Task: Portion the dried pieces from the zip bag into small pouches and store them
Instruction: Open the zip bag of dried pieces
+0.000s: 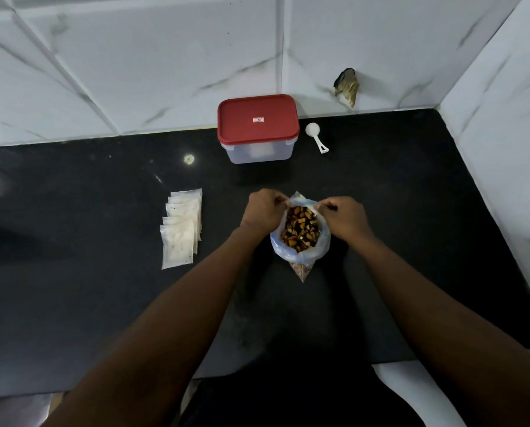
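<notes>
Black counter [103, 303], white marble-look tiled wall [134, 72] on the far and right sides.

Left: stack of small clear pouches [182, 228], fanned and overlapping, lying flat on the counter, well apart from the hands. Whether they hold anything cannot be told.

Centre, near: left hand [262, 212], fingers curled, pinching the left edge of the bag's mouth. Zip bag [300, 254] stands on the counter between the two hands with its mouth pulled open. Dried pieces [300, 229], brown and dark, fill it close to the top. The bag's bottom corner points toward the near side.

Centre, far: clear box [259, 152] with a red lid [257, 118] on, against the wall, directly beyond the bag. Contents unclear through the wall of the box.

Just right of the box: white scoop [315, 135] lying on the counter, bowl far, handle toward near-right.

Right hand [345, 217], fingers curled, pinching the right edge of the bag's mouth.

Far right, on the wall above the counter: a broken dark patch [347, 86] in the tile.
</notes>
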Tool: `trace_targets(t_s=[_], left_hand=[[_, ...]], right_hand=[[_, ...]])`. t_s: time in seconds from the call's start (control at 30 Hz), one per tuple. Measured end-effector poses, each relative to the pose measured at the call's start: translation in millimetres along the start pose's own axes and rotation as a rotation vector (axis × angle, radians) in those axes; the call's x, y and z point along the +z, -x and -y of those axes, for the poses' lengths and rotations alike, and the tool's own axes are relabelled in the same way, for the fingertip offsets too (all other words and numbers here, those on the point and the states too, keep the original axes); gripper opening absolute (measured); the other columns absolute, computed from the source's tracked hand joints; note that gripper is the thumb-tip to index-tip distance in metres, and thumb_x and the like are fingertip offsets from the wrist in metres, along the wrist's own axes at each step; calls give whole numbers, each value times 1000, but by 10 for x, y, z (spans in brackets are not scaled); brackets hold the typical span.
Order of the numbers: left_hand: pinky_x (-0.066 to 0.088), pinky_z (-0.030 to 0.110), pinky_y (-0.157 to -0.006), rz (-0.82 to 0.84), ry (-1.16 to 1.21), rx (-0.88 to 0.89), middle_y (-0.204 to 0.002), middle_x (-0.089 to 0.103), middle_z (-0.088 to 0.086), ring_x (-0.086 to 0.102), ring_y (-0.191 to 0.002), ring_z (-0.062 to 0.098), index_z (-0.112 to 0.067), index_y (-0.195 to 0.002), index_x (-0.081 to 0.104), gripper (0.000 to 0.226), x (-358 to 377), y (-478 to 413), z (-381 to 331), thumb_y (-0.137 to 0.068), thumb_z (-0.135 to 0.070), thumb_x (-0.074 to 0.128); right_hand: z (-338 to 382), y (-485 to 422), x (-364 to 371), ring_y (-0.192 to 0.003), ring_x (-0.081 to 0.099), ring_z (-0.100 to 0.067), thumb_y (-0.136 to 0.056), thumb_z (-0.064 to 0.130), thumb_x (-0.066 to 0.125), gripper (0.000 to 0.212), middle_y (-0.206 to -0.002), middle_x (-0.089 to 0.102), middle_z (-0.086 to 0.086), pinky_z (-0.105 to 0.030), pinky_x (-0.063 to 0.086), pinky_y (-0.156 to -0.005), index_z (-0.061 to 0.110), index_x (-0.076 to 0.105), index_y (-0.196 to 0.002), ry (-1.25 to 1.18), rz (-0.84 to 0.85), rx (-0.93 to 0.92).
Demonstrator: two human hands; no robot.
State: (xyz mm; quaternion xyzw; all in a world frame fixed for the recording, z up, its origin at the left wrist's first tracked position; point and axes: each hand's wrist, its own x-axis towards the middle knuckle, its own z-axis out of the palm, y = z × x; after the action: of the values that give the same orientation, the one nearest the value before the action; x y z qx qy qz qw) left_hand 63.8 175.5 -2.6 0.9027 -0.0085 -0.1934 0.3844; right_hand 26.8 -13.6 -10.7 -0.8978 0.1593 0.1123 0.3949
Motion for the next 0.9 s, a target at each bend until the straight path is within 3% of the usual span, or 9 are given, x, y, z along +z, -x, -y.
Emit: trace_targets(t_s=[0.17, 0.3, 0.37, 0.53, 0.63, 0.7, 0.73, 0.8, 0.9], left_hand=[[55, 23, -69, 90, 326, -265, -106, 75, 2, 68, -90, 10, -18, -105, 77, 17, -20, -65, 30, -103, -22, 61], [62, 35, -88, 15, 481, -349, -106, 77, 2, 72, -99, 14, -23, -99, 78, 11, 53, 25, 121, -98, -28, 68], [59, 39, -96, -10, 529, -312, -113, 74, -2, 69, -107, 13, -25, -108, 76, 15, 94, 114, 139, -101, -30, 64], [51, 42, -109, -76, 812, -216, -139, 64, 2, 61, -126, 15, -21, -142, 59, 44, 327, 527, 273, -104, -43, 53], [39, 44, -120, -43, 895, -207, -160, 44, -1, 45, -144, 14, -26, -158, 39, 91, 530, 763, 369, -84, -77, 54], [35, 47, -123, -5, 941, -220, -165, 37, -2, 40, -148, 14, -29, -161, 32, 106, 631, 839, 344, -77, -91, 51], [35, 47, -123, 10, 954, -217, -164, 38, -2, 41, -148, 13, -30, -160, 34, 103, 645, 876, 299, -79, -91, 49], [44, 40, -116, -1, 982, -183, -153, 52, -3, 53, -137, 7, -32, -147, 49, 70, 639, 933, 173, -96, -77, 36], [55, 19, -89, 54, 1099, -114, -119, 72, -18, 67, -109, -8, -39, -125, 53, 42, 679, 964, 51, -112, -47, 13]], right_hand=[[-98, -39, 64, -99, 73, -15, -89, 29, 76, 21, -101, 78, 1, -32, 59, -87, 18, 79, -107, -414, 53, 166], [-112, 6, 88, -96, 72, -12, -83, 33, 82, 34, -105, 77, 2, -34, 61, -88, 18, 76, -114, -508, 15, 229], [-110, 66, 87, -101, 70, -10, -87, 37, 78, 36, -109, 75, 4, -33, 59, -91, 19, 74, -118, -506, -6, 224], [-168, 339, 189, -119, 62, -11, -99, 43, 60, 38, -127, 67, 5, -35, 52, -99, 25, 65, -132, -694, -33, 204], [-257, 468, 317, -128, 58, -14, -90, 68, 56, 63, -138, 62, 3, -46, 47, -111, 29, 60, -140, -810, 28, 215], [-258, 546, 376, -131, 56, -14, -82, 83, 51, 80, -142, 59, 3, -48, 46, -112, 32, 55, -144, -822, 64, 190], [-246, 578, 400, -132, 56, -14, -80, 87, 49, 84, -144, 58, 3, -48, 45, -112, 33, 53, -145, -824, 77, 181], [-187, 641, 418, -130, 58, -15, -77, 92, 47, 90, -142, 60, 2, -47, 47, -110, 33, 55, -144, -849, 110, 174], [-118, 710, 441, -124, 63, -18, -83, 87, 41, 82, -134, 66, -2, -44, 51, -105, 30, 61, -138, -911, 173, 169]])
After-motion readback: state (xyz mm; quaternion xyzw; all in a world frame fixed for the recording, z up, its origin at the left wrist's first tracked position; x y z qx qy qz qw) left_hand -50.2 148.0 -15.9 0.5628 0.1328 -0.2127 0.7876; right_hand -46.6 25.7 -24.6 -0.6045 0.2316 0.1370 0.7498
